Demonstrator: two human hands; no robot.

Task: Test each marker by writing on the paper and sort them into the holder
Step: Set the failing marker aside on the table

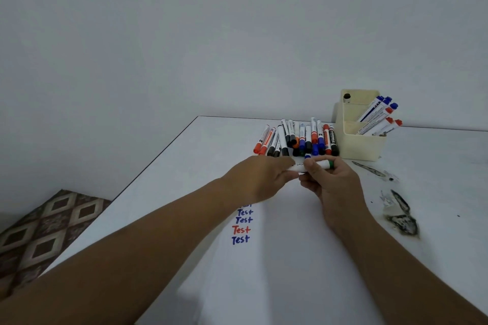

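Both hands hold one white marker with a green cap, lying level just in front of the pile. My left hand grips its left end and my right hand grips the green-capped end. Behind them lies a row of several markers with red, black, blue and green caps. The cream holder stands at the right of the row, with several blue- and red-capped markers leaning in it and one black-capped marker in its back compartment. The white paper under my arms carries the word "Test" in blue and red.
The white table ends in a dark edge at the left, with patterned flooring below. Dark scuffed patches mark the table surface at the right. A plain wall rises behind the table.
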